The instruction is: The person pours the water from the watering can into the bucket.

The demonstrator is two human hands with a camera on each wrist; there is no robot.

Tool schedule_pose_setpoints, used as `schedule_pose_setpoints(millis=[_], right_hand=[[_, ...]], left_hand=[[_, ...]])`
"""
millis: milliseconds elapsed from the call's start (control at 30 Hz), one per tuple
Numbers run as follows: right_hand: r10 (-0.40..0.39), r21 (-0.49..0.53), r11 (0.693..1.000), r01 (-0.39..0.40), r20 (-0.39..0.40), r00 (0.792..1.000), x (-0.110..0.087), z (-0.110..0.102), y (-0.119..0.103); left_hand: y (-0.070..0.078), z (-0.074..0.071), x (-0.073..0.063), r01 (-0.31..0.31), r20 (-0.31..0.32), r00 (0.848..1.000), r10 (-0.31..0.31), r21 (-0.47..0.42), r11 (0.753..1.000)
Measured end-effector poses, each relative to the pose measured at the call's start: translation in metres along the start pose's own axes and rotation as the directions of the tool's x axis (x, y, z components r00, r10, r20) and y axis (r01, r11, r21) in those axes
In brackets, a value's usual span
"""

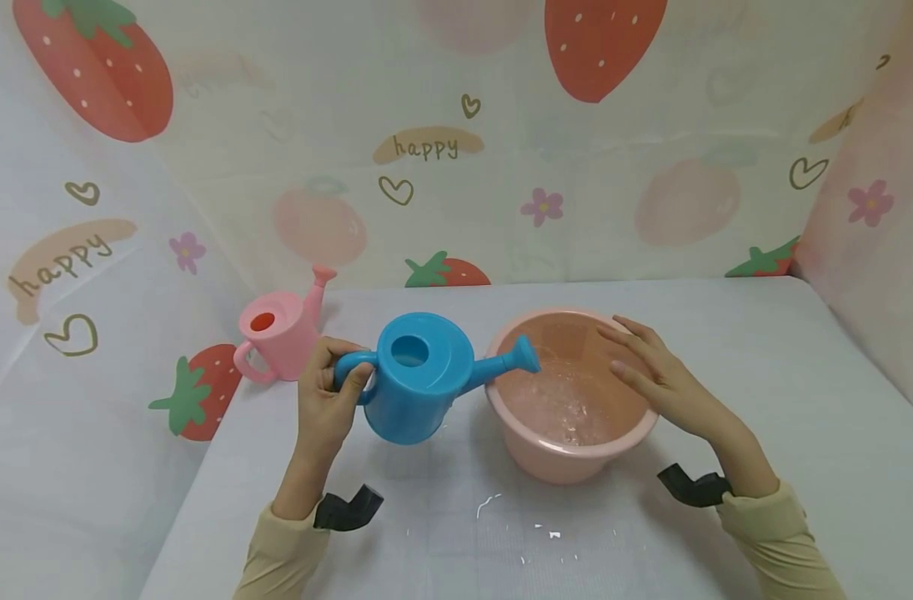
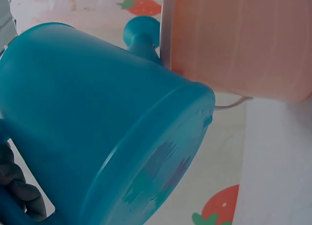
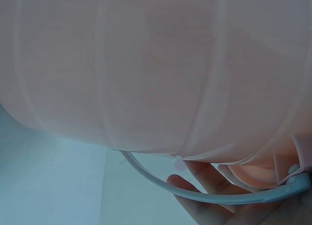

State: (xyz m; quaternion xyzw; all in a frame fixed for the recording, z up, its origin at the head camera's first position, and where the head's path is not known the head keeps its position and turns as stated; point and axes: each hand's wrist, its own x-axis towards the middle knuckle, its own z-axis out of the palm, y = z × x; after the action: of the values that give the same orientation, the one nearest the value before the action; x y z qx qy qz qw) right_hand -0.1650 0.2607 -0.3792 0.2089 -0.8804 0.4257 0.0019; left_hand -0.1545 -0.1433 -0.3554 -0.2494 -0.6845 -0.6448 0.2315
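My left hand (image 1: 330, 392) grips the handle of a blue watering can (image 1: 418, 379), held above the table. Its spout points right and the rose overhangs the left rim of a pink bucket (image 1: 569, 467). In the left wrist view the can's wet-looking underside (image 2: 161, 171) shows, with curled fingers (image 2: 19, 181) around the handle. Rippled water (image 1: 564, 400) lies in the bucket. My right hand (image 1: 669, 379) rests at the bucket's right rim, fingers fairly straight and reaching over it. In the right wrist view that hand is beside the bucket's pale bail handle (image 3: 214, 197), partly hidden by it.
A pink watering can (image 1: 276, 333) stands at the back left of the white table (image 1: 741, 358). Water drops (image 1: 554, 534) lie on the table in front of the bucket. A strawberry-printed sheet (image 1: 336, 100) hangs behind and at the sides.
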Motion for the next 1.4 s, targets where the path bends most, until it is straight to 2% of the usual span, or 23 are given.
schedule_pose_setpoints(millis=[333,1000,1400], right_hand=[[-0.005,0.001,1.0,0.005,0.0,1.0,0.0,0.0,0.0],[-0.004,-0.001,1.0,0.004,0.004,1.0,-0.001,0.0,-0.001],[-0.003,-0.002,1.0,0.003,0.003,1.0,-0.001,0.0,-0.002]], left_hand=[[-0.001,0.0,0.002,-0.025,-0.002,1.0,0.025,-0.025,0.999],[0.0,0.005,0.008,-0.046,-0.029,0.999,0.046,-0.013,0.999],[0.001,0.008,0.01,-0.039,-0.055,0.998,0.038,-0.026,0.999]])
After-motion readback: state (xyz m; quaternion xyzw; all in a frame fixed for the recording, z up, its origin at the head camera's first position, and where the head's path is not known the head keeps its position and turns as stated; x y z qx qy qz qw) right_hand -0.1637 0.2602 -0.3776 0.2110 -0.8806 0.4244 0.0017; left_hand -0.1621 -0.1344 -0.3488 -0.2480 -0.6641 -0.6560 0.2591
